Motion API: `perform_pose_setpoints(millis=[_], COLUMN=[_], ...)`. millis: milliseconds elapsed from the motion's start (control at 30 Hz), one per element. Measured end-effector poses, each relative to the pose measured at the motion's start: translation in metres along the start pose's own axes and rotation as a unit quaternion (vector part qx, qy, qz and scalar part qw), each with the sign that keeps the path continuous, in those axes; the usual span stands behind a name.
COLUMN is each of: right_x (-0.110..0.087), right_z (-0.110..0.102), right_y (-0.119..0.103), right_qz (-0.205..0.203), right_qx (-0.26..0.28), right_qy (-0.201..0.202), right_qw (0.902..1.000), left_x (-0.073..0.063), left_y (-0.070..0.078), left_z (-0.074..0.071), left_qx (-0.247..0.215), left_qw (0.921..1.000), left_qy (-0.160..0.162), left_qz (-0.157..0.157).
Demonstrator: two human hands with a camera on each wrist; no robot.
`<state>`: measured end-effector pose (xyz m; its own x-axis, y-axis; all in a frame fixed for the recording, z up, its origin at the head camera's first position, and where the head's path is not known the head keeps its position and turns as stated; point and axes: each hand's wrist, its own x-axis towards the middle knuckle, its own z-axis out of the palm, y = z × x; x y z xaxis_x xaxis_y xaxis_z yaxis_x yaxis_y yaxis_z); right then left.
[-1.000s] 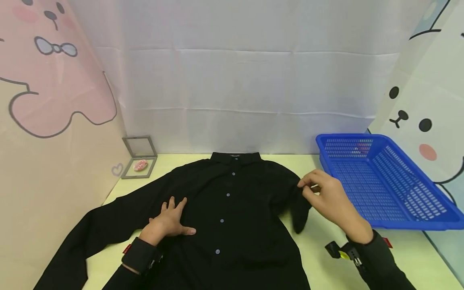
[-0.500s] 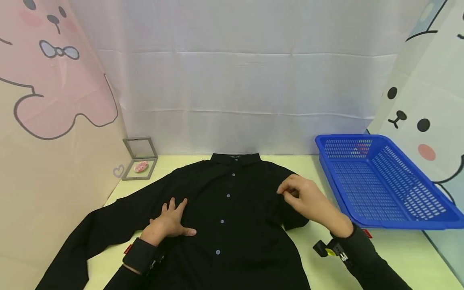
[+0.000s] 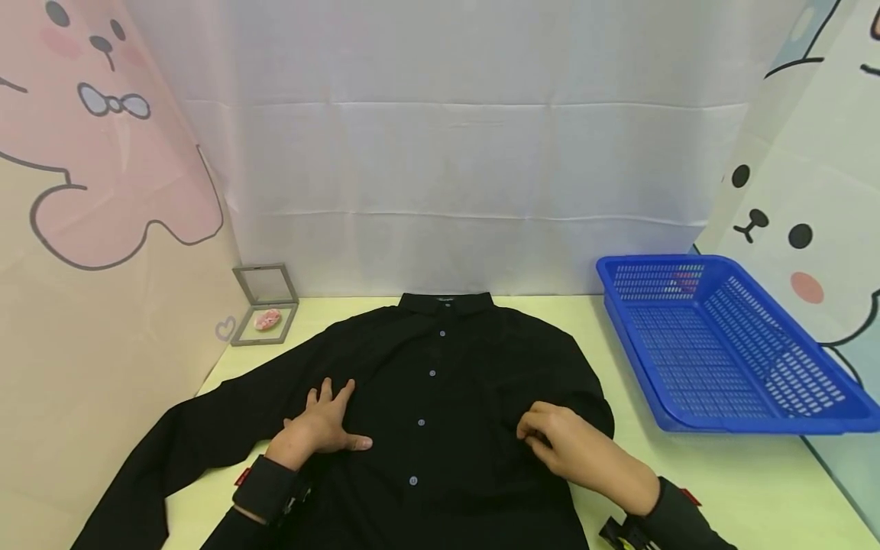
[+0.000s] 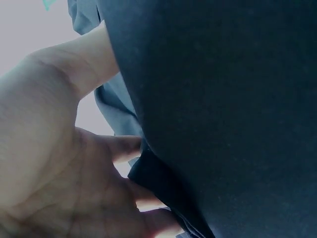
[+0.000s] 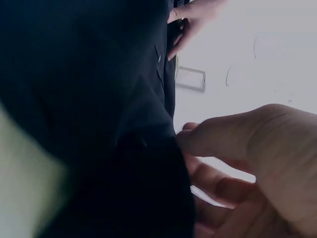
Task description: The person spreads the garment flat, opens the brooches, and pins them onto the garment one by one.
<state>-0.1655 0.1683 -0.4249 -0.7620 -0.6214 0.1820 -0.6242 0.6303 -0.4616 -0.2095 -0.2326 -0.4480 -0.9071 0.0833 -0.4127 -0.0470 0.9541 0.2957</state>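
A black button-up shirt (image 3: 385,367) lies spread out, collar at the far side and small buttons down its front. My left hand (image 3: 316,428) rests on the chest with fingers and thumb spread. In the left wrist view, the fingertips of the left hand (image 4: 54,148) are hidden by black cloth. Over the shirt's right half, my right hand (image 3: 571,451) pinches the sleeve on that side. That sleeve (image 3: 584,382) bends back at the outer edge. The right wrist view shows the thumb of my right hand (image 5: 237,148) and curled fingers against the dark cloth.
A blue plastic basket (image 3: 635,359) stands to the right of the shirt on the pale yellow table (image 3: 770,489). At the back left is an opened grey frame-like case (image 3: 257,336) with a small pink piece (image 3: 267,319) in it. A white cloth (image 3: 440,168) hangs behind.
My right hand has moved left and toward me, drawing the sleeve from beside the shirt in over its front. The left hand has stayed in place.
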Motion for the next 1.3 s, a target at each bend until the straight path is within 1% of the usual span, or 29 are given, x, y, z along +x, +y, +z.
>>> perform_pose_setpoints(millis=[133,333,467,600,633,700,800,900,1000,1100,1200,1300], right_x=[-0.011,-0.025,-0.032,-0.034,-0.034,-0.032,-0.027,-0.019,-0.012,-0.009,-0.006,-0.005], right_z=[-0.009,-0.029,-0.050,-0.070,-0.074,-0.079,-0.079,-0.072,-0.059,-0.044,-0.031,-0.020], right_y=[0.006,0.016,0.016,0.017,0.017,0.016,0.011,0.007,0.006,0.007,0.010,0.014], right_qz=[0.022,0.064,0.088,0.099,0.100,0.102,0.097,0.077,0.059,0.055,0.067,0.090], right_qx=[-0.029,-0.058,-0.075,-0.091,-0.094,-0.093,-0.079,-0.061,-0.041,-0.026,-0.023,-0.023], right_qy=[0.001,0.020,0.053,0.098,0.108,0.117,0.111,0.091,0.059,0.023,-0.019,-0.063], right_qw=[0.9993,0.9961,0.9919,0.9861,0.9846,0.9835,0.9859,0.9910,0.9956,0.9979,0.9973,0.9937], left_x=[0.000,0.000,0.002,0.001,0.002,0.002,0.002,0.002,0.000,-0.001,-0.001,0.000], left_y=[-0.001,-0.002,-0.003,-0.003,-0.003,-0.003,-0.002,-0.002,-0.001,-0.001,-0.001,-0.001], left_z=[0.000,0.000,0.001,0.001,0.002,0.002,0.002,0.001,0.001,0.001,0.002,0.002], left_qx=[-0.002,0.000,0.000,-0.001,-0.001,-0.001,-0.002,-0.002,-0.001,-0.001,-0.001,0.000], left_qw=[1.0000,1.0000,1.0000,1.0000,1.0000,1.0000,1.0000,1.0000,1.0000,1.0000,1.0000,1.0000], left_qy=[0.002,0.003,0.004,0.002,-0.003,-0.005,-0.007,-0.001,-0.002,-0.003,0.000,0.003], left_qz=[0.001,0.000,0.001,0.000,-0.003,-0.004,-0.003,-0.001,-0.001,0.002,0.005,0.006])
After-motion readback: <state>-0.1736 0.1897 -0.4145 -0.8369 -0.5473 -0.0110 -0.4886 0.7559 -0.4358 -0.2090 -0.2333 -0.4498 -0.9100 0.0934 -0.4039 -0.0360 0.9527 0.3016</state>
